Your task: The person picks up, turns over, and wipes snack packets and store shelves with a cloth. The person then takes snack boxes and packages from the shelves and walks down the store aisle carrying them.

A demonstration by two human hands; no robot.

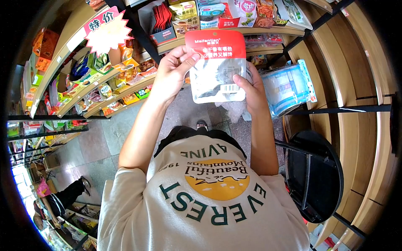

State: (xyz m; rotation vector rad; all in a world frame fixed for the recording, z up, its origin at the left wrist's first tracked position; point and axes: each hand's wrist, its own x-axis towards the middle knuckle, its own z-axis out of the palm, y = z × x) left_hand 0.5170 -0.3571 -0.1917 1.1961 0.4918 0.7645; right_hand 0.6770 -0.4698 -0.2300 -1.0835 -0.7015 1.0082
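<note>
A snack pouch [214,75] with a red top and a silvery lower part is held up in front of my chest by both hands. White Chinese lettering runs across the red band, and a barcode label sits low on the right. My left hand [175,70] pinches the upper left edge, its thumb on the front. At the lower right edge, my right hand [253,90] grips with its thumb near the barcode. The fingers behind the pouch are mostly hidden. Below it, by my right hand, hangs some crumpled translucent plastic [231,111].
Shelves of packaged snacks [104,85] curve along the left and ahead. A starburst price sign [109,31] hangs upper left. Right are wooden shelves [360,146], a blue-and-white plastic package [289,90] and a black round stool [314,175]. Another person [63,198] is lower left.
</note>
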